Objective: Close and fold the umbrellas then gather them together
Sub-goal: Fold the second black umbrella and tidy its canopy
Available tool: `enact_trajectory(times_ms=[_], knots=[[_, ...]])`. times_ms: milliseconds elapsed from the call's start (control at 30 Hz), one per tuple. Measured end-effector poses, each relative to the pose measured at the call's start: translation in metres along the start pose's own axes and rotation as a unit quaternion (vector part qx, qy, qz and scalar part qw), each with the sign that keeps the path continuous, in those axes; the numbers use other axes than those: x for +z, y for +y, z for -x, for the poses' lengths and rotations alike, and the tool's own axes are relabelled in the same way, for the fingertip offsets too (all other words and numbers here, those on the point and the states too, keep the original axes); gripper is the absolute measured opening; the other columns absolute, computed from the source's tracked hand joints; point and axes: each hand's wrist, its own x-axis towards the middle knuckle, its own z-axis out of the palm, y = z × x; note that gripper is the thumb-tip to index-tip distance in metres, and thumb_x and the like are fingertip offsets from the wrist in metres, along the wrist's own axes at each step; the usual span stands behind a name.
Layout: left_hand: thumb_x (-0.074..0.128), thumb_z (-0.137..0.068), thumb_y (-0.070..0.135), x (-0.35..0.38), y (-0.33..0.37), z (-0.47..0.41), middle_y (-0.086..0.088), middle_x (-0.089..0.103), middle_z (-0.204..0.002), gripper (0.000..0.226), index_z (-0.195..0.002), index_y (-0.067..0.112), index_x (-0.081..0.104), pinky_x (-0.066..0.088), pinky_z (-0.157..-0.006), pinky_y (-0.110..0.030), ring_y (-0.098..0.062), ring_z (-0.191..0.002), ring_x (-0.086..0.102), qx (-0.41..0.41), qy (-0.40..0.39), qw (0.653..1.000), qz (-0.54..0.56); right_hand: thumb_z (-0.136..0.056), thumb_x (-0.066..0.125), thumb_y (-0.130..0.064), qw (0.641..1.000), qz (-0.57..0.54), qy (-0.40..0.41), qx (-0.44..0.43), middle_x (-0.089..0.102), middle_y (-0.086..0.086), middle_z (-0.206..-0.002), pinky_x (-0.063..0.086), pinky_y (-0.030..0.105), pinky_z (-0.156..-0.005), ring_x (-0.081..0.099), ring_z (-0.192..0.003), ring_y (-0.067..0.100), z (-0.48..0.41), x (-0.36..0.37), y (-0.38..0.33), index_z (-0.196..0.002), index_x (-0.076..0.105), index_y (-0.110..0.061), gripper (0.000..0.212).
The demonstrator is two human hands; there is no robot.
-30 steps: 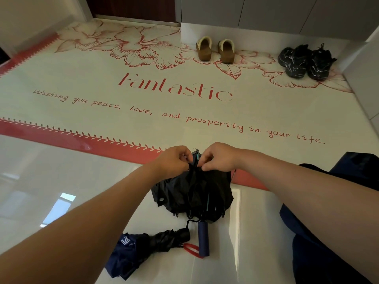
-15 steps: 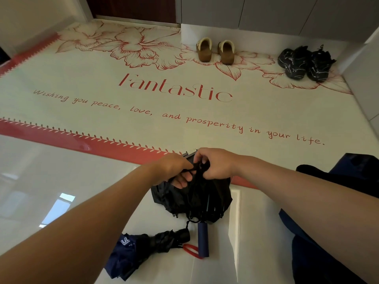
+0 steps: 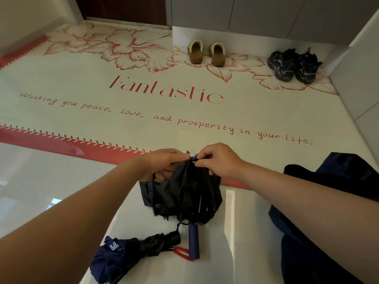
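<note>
Both of our bare forearms reached forward from the bottom corners and met at the top of the black umbrella [image 3: 182, 193], which hung handle-down above the glossy white floor [image 3: 51, 181]. Our left hand [image 3: 162, 163] was curled, thumb and fingers pinching a fold of the canopy at about 9 o'clock from the umbrella's tip. Our right hand [image 3: 220, 160] sat at 3 o'clock from that tip, its thumb and forefinger pressed together on the fabric right at the top, the other fingers bent over the cloth. The umbrella's blue handle [image 3: 193, 240] pointed toward 6 o'clock, its lower end beside a red wrist loop [image 3: 181, 253].

A second umbrella, the navy umbrella [image 3: 125, 255], lay folded on the floor at 7 o'clock from the black one, with a small white logo on its cloth that we could not read. A dark blue cloth [image 3: 338, 201] lay at 3 o'clock.

The floor mat [image 3: 143, 130] read "Fantastic" in large red script, and beneath it "Wishing you peace, love, and prosperity in your life." Brown slippers [image 3: 206, 52] stood at 12 o'clock and black shoes [image 3: 294, 64] at 1 o'clock.

Compared with half a second earlier, our left hand had turned from gripping under the canopy to pinching nearer the tip, and the hands sat slightly closer together; the navy umbrella had not moved.
</note>
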Motion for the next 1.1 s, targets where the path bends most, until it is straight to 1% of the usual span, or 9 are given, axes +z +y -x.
enact_trajectory(times_ms=[67,133,233,400,567,767,833,933,1100], knots=[[0.077,-0.080,0.046,0.004,0.005,0.002,0.008,0.059,-0.074,0.029,-0.099,0.028,0.065,0.039,-0.051,-0.021,-0.016,-0.063,0.056,0.079,0.084,0.978,-0.174,-0.092,0.073,-0.023,0.999,-0.009,-0.032,0.010,0.066,-0.016,-0.060,0.045,0.019,-0.053,0.061,-0.048,0.015,0.000,-0.004,0.001,-0.091,0.072,-0.017,0.006],[0.081,-0.077,0.040,0.007,0.007,-0.002,0.007,0.069,-0.096,0.031,-0.104,0.032,0.070,0.051,-0.059,-0.021,-0.014,-0.073,0.066,0.139,0.124,0.957,-0.221,-0.094,0.070,-0.019,0.998,-0.023,-0.059,0.022,0.064,-0.014,-0.059,0.045,0.022,-0.050,0.057,-0.048,0.018,-0.001,-0.005,0.001,-0.095,0.071,-0.013,0.007],[0.070,-0.089,0.028,0.012,0.008,-0.007,0.000,0.074,-0.081,0.006,-0.092,0.026,0.075,0.046,-0.063,-0.018,-0.009,-0.060,0.062,0.171,0.149,0.933,-0.278,-0.094,0.069,-0.019,0.995,-0.013,-0.086,0.043,0.065,0.000,-0.076,0.049,0.028,-0.057,0.057,-0.065,0.017,-0.006,-0.006,-0.001,-0.099,0.076,-0.010,0.012],[0.045,-0.102,0.020,0.017,0.005,-0.012,0.002,0.065,-0.074,0.023,-0.083,0.015,0.058,0.044,-0.063,-0.024,-0.012,-0.065,0.061,0.095,0.110,0.950,-0.277,-0.099,0.060,-0.018,0.992,0.024,-0.113,0.057,0.061,-0.006,-0.078,0.039,0.013,-0.055,0.052,-0.064,0.006,-0.011,-0.002,-0.006,-0.102,0.074,-0.015,0.014],[0.034,-0.100,0.012,0.011,0.002,-0.002,-0.007,0.072,-0.075,0.024,-0.090,0.010,0.056,0.053,-0.055,-0.025,-0.020,-0.052,0.066,0.012,0.027,0.945,-0.327,-0.098,0.058,-0.013,0.986,0.050,-0.143,0.063,0.069,0.002,-0.096,0.048,0.031,-0.084,0.058,-0.087,0.014,-0.012,0.005,-0.011,-0.099,0.074,-0.020,0.018],[0.050,-0.084,0.009,0.002,0.004,0.005,-0.007,0.074,-0.075,0.008,-0.086,0.011,0.058,0.057,-0.064,-0.031,-0.018,-0.063,0.068,0.017,0.019,0.918,-0.395,-0.095,0.057,-0.021,0.984,0.072,-0.150,0.058,0.060,-0.001,-0.077,0.037,0.030,-0.066,0.052,-0.073,0.016,-0.014,0.021,-0.024,-0.087,0.069,-0.010,0.019],[0.050,-0.080,0.007,-0.001,0.000,0.004,-0.003,0.071,-0.073,0.010,-0.078,0.014,0.057,0.047,-0.067,-0.030,-0.016,-0.070,0.063,0.034,0.038,0.909,-0.413,-0.094,0.063,-0.034,0.987,0.049,-0.143,0.049,0.057,-0.004,-0.073,0.037,0.031,-0.068,0.051,-0.069,0.013,-0.015,0.022,-0.027,-0.072,0.062,-0.019,0.027],[0.044,-0.078,0.001,-0.009,-0.007,0.008,-0.001,0.070,-0.070,0.023,-0.071,0.018,0.058,0.044,-0.078,-0.033,-0.017,-0.076,0.061,0.006,0.030,0.915,-0.402,-0.095,0.067,-0.037,0.988,0.043,-0.149,0.026,0.057,-0.008,-0.073,0.039,0.026,-0.066,0.051,-0.067,0.008,-0.015,0.022,-0.030,-0.070,0.060,-0.026,0.028],[0.041,-0.094,0.004,-0.019,-0.021,0.021,-0.010,0.068,-0.088,0.029,-0.100,0.003,0.069,0.049,-0.084,-0.029,-0.021,-0.081,0.064,-0.054,0.005,0.921,-0.386,-0.096,0.067,-0.031,0.988,0.050,-0.149,0.004,0.060,-0.008,-0.078,0.040,0.024,-0.068,0.053,-0.071,0.007,-0.013,0.027,-0.031,-0.073,0.060,-0.025,0.025]])
